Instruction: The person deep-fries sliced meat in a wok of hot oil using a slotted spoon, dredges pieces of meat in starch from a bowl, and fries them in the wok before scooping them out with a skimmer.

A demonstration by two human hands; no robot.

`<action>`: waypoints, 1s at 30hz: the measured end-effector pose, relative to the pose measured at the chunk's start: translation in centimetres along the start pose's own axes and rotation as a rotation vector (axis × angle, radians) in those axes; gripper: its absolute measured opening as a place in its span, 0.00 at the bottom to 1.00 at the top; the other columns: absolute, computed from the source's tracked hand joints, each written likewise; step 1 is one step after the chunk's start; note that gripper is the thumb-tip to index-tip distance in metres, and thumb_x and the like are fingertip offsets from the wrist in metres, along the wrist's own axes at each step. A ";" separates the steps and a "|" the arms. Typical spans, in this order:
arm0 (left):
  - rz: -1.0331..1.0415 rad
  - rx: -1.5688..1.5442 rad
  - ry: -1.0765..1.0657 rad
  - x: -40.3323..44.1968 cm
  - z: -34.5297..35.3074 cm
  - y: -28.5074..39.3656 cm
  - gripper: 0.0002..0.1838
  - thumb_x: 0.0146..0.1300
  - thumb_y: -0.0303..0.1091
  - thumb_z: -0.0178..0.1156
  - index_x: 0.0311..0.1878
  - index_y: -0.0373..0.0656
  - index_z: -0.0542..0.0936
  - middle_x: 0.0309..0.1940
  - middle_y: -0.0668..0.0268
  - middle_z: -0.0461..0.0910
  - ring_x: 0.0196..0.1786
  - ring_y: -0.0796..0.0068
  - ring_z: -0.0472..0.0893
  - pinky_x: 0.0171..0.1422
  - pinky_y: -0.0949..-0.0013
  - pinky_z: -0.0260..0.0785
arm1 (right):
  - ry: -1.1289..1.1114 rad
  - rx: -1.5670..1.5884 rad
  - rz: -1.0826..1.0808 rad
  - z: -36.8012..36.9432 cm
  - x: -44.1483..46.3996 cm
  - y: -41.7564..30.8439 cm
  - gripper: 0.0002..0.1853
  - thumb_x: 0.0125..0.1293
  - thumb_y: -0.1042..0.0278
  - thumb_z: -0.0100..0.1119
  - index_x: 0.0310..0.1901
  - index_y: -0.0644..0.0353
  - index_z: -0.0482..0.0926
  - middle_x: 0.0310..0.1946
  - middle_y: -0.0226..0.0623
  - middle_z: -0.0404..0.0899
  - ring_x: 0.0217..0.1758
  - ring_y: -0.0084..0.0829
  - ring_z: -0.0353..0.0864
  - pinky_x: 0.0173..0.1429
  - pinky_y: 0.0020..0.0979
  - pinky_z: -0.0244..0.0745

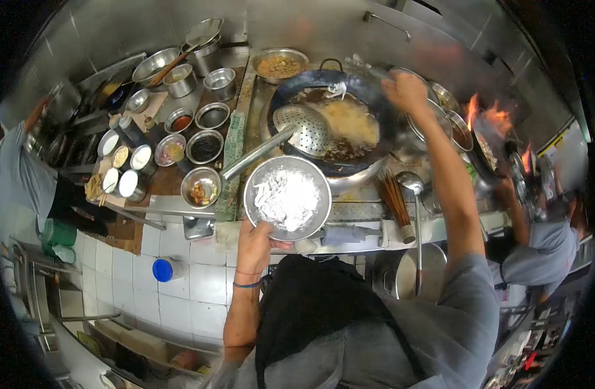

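Observation:
My left hand grips the near rim of a metal bowl of white-coated pieces. Above the far right side of a black wok is my right hand, its fingers closed and partly blurred; what they hold, if anything, I cannot make out. One white piece shows at the wok's far side, over bubbling oil. A perforated ladle rests across the wok's left side, its handle pointing toward the lower left, beyond the bowl.
Several seasoning bowls stand at the left. Flames rise at the right, near a co-worker. Another person stands far left. A bamboo brush and a ladle lie by the stove's front edge.

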State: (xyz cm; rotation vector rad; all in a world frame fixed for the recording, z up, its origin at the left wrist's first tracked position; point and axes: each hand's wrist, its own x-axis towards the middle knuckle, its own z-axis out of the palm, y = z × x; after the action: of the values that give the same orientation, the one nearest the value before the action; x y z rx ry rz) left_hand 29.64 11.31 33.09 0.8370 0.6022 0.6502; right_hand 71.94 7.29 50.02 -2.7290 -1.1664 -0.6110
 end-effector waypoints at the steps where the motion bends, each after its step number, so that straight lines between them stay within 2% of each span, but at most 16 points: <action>1: -0.005 -0.033 -0.007 -0.4 0.2 0.7 0.26 0.58 0.21 0.48 0.63 0.33 0.66 0.47 0.52 0.80 0.36 0.61 0.85 0.24 0.65 0.83 | 0.091 0.040 -0.029 -1.3 -1.0 -0.4 0.24 0.65 0.48 0.59 0.56 0.55 0.80 0.52 0.49 0.81 0.57 0.48 0.79 0.59 0.46 0.74; 2: -0.013 -0.064 -0.010 -0.7 0.0 0.9 0.26 0.59 0.21 0.48 0.63 0.33 0.66 0.47 0.53 0.80 0.38 0.61 0.85 0.26 0.65 0.84 | 0.155 0.169 -0.123 -3.7 -2.6 -1.2 0.24 0.64 0.49 0.60 0.53 0.59 0.82 0.49 0.49 0.82 0.54 0.48 0.81 0.57 0.44 0.75; 3: -0.006 -0.072 -0.009 -0.7 -0.3 0.8 0.26 0.59 0.20 0.48 0.64 0.34 0.65 0.49 0.53 0.80 0.39 0.61 0.85 0.27 0.65 0.84 | 0.114 0.199 -0.172 -7.3 -5.3 -3.0 0.22 0.64 0.52 0.62 0.49 0.63 0.83 0.44 0.49 0.84 0.50 0.48 0.83 0.54 0.42 0.76; 4: 0.002 -0.077 -0.010 -0.5 -0.7 0.6 0.27 0.59 0.20 0.48 0.64 0.35 0.65 0.50 0.53 0.79 0.40 0.61 0.85 0.28 0.64 0.84 | 0.085 0.298 -0.315 -8.7 -6.9 -3.0 0.19 0.63 0.56 0.63 0.46 0.63 0.84 0.43 0.51 0.84 0.47 0.49 0.84 0.52 0.42 0.77; 5: 0.011 -0.081 -0.018 -0.3 -1.0 0.5 0.27 0.59 0.19 0.47 0.65 0.35 0.64 0.51 0.53 0.78 0.41 0.61 0.85 0.29 0.64 0.85 | 0.015 0.319 -0.359 -10.6 -9.4 -4.2 0.16 0.59 0.63 0.66 0.45 0.63 0.84 0.41 0.50 0.84 0.44 0.48 0.85 0.49 0.41 0.78; 7: 0.065 -0.074 -0.003 -0.3 -0.2 1.2 0.28 0.60 0.18 0.47 0.66 0.37 0.62 0.53 0.52 0.77 0.42 0.61 0.85 0.31 0.63 0.85 | -0.070 0.366 -0.527 -12.8 -14.2 -6.6 0.14 0.54 0.68 0.69 0.43 0.63 0.85 0.38 0.48 0.85 0.39 0.46 0.85 0.44 0.39 0.78; 8: 0.089 -0.070 -0.008 -0.3 0.0 1.7 0.29 0.60 0.18 0.46 0.67 0.38 0.61 0.53 0.52 0.76 0.43 0.61 0.84 0.31 0.63 0.85 | -0.144 0.343 -0.514 -13.5 -16.5 -7.9 0.13 0.51 0.71 0.70 0.40 0.63 0.85 0.35 0.44 0.85 0.35 0.44 0.85 0.40 0.39 0.78; 9: 0.077 -0.057 -0.056 -0.1 -0.2 1.9 0.29 0.62 0.18 0.45 0.68 0.37 0.56 0.57 0.53 0.73 0.47 0.60 0.83 0.34 0.63 0.86 | -0.099 0.320 -0.610 -13.4 -18.3 -8.8 0.12 0.52 0.70 0.69 0.40 0.62 0.85 0.33 0.42 0.85 0.34 0.43 0.85 0.38 0.39 0.79; 10: 0.086 -0.048 -0.072 0.0 -0.1 2.3 0.29 0.62 0.18 0.45 0.68 0.37 0.57 0.57 0.52 0.73 0.47 0.60 0.83 0.34 0.63 0.86 | -0.145 0.295 -0.648 -13.7 -19.9 -9.9 0.12 0.53 0.69 0.68 0.40 0.61 0.84 0.30 0.42 0.84 0.32 0.42 0.84 0.34 0.39 0.78; 12: 0.091 -0.033 -0.111 -0.1 0.3 2.9 0.29 0.62 0.18 0.44 0.68 0.38 0.57 0.57 0.52 0.73 0.47 0.60 0.83 0.34 0.64 0.86 | -0.182 0.242 -0.634 -13.2 -22.2 -11.5 0.12 0.55 0.66 0.67 0.40 0.61 0.81 0.28 0.40 0.82 0.29 0.42 0.83 0.31 0.39 0.77; 15: 0.080 0.002 -0.173 -0.6 0.5 3.4 0.29 0.62 0.18 0.43 0.68 0.38 0.56 0.57 0.51 0.73 0.47 0.59 0.83 0.34 0.64 0.86 | -0.212 0.274 -0.527 -13.1 -23.9 -12.6 0.13 0.54 0.70 0.68 0.41 0.60 0.83 0.30 0.43 0.82 0.32 0.46 0.82 0.34 0.39 0.75; 18: 0.064 0.024 -0.205 0.4 -0.2 2.5 0.29 0.61 0.17 0.43 0.68 0.39 0.56 0.57 0.51 0.73 0.47 0.58 0.83 0.33 0.64 0.86 | -0.193 0.276 -0.468 -14.7 -24.2 -11.0 0.12 0.53 0.71 0.68 0.41 0.61 0.83 0.29 0.44 0.82 0.30 0.45 0.82 0.33 0.39 0.75; 19: 0.044 0.030 -0.196 0.6 -0.4 2.1 0.30 0.61 0.17 0.43 0.68 0.39 0.56 0.57 0.51 0.73 0.47 0.58 0.83 0.33 0.63 0.86 | -0.096 0.325 -0.481 -15.3 -24.2 -10.4 0.12 0.55 0.69 0.67 0.41 0.61 0.82 0.28 0.43 0.80 0.29 0.46 0.82 0.32 0.41 0.75; 26: -0.040 0.017 -0.166 3.2 -1.0 -2.8 0.29 0.59 0.18 0.43 0.66 0.38 0.58 0.56 0.50 0.73 0.47 0.54 0.83 0.30 0.61 0.86 | 0.149 0.383 -0.304 -18.9 -23.5 -7.2 0.14 0.52 0.73 0.69 0.41 0.66 0.83 0.28 0.46 0.81 0.31 0.50 0.80 0.35 0.39 0.73; 30: -0.066 0.057 -0.112 3.7 0.1 -3.9 0.29 0.56 0.19 0.45 0.64 0.36 0.64 0.51 0.50 0.77 0.41 0.56 0.85 0.29 0.60 0.85 | 0.355 0.359 -0.299 -19.9 -21.4 -4.3 0.12 0.55 0.74 0.68 0.41 0.67 0.83 0.27 0.48 0.81 0.29 0.42 0.81 0.35 0.35 0.72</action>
State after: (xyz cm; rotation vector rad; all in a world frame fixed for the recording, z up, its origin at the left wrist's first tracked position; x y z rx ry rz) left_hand 33.25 11.97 29.18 0.8970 0.5464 0.5242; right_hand 49.16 -9.07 59.32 -2.0665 -1.4335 -0.7906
